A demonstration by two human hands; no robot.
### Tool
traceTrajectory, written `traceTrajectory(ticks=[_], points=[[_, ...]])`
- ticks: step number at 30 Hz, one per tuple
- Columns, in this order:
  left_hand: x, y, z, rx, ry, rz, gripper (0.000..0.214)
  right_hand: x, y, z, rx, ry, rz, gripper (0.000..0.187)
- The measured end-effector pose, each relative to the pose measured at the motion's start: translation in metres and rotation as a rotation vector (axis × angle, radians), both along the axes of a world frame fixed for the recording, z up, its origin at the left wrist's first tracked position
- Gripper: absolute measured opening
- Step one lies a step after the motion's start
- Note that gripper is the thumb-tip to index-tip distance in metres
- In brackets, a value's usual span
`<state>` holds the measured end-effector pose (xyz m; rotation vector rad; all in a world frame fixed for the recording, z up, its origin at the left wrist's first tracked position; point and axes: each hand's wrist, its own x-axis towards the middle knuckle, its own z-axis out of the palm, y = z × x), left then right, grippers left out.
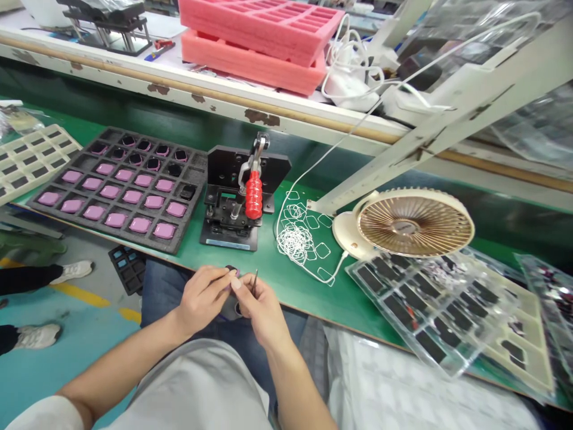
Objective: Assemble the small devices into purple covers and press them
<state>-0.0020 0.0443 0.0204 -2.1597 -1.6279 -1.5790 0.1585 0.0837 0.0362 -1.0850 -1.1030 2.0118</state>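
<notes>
Over the table's front edge, my left hand (203, 301) is closed on a small purple watch case (236, 272) with a dark face, mostly covered by the fingers. My right hand (262, 307) meets it from the other side, its thumb against the case. Thin dark tweezers (255, 279) stick up from the right hand's grip. Beyond the hands stands a black toggle-clamp fixture (230, 224) with a red handle (253, 196). To its left, a dark foam tray (174, 242) holds several purple cases, some with black faces.
White ring gaskets (295, 242) lie in a pile beside a white cable. A fan (412, 224) stands on the right, near a clear tray (394, 310) of dark parts. Pink foam trays (255, 60) sit on the shelf. A cream tray (27, 158) lies far left.
</notes>
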Motion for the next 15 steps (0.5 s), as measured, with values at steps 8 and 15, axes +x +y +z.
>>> traceTrajectory(ticks=[8, 15], points=[[0.003, -0.006, 0.005, -0.041, -0.117, -0.081, 0.048, 0.013, 0.0, -0.006, 0.171, -0.115, -0.015, 0.052], [0.005, -0.008, 0.014, -0.087, -0.18, -0.11, 0.044, 0.009, -0.003, -0.002, 0.284, -0.176, -0.106, 0.051]])
